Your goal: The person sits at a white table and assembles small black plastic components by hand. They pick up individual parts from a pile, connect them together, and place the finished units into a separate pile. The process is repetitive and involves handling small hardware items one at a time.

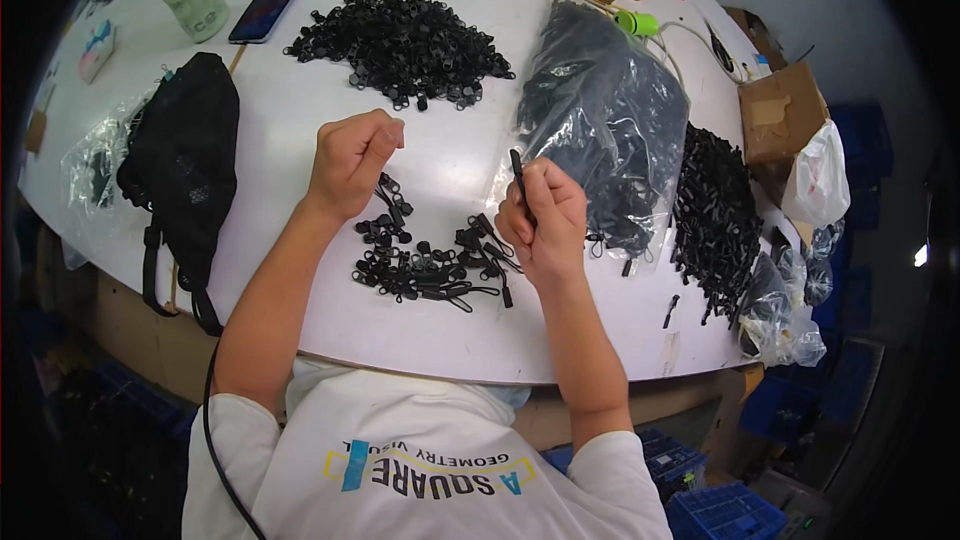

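Both hands (445,195) over table edge (480,365) — right pinches black strip (518,172).

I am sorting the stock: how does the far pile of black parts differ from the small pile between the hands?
The far pile is larger, denser and heaped; the small pile is thin and scattered flat. The far pile lies untouched; the small pile sits between the left hand and right hand. Both are black, on the white table.

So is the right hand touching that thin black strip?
Touching. The head view shows the right hand closed around the thin black strip, whose top end sticks up above the fingers.
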`<act>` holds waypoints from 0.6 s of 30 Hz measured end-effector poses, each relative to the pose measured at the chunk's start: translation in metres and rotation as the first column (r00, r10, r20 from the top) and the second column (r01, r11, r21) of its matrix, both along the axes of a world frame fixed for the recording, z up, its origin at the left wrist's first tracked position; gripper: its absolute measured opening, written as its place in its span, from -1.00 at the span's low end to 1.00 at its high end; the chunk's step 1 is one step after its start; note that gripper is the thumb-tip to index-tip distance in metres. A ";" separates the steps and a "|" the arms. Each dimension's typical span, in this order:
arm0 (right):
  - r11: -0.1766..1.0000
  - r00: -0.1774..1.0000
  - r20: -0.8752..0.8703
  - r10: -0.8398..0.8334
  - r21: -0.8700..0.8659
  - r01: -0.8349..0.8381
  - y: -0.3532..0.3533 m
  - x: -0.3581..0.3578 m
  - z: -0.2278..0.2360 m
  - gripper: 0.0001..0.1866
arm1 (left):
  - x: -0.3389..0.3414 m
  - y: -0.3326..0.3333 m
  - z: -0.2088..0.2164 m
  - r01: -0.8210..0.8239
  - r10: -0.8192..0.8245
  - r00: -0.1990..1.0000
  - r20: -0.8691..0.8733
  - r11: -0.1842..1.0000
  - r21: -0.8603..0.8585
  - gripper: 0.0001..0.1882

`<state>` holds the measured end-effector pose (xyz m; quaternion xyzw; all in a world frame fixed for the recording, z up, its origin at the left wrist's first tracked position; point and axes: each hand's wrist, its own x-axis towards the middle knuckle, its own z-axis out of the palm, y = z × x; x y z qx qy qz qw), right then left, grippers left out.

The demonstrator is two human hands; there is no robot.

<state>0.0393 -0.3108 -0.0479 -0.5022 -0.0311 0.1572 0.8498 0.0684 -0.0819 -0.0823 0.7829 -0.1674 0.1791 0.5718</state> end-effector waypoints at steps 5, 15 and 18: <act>0.958 0.980 0.195 -0.038 -0.271 0.091 -0.005 -0.011 0.014 -0.91 | -0.001 -0.001 0.002 0.096 -0.096 0.995 -0.005 0.979 0.180 -0.81; 0.981 0.930 0.342 -0.137 -0.083 0.175 -0.005 -0.008 0.023 -0.70 | -0.003 0.025 0.022 0.275 -0.166 0.956 -0.241 0.787 0.552 -0.69; 0.962 0.927 0.367 -0.070 -0.221 0.161 -0.016 -0.012 0.016 -0.75 | -0.005 0.024 0.024 0.367 -0.227 0.924 -0.308 0.750 0.550 -0.69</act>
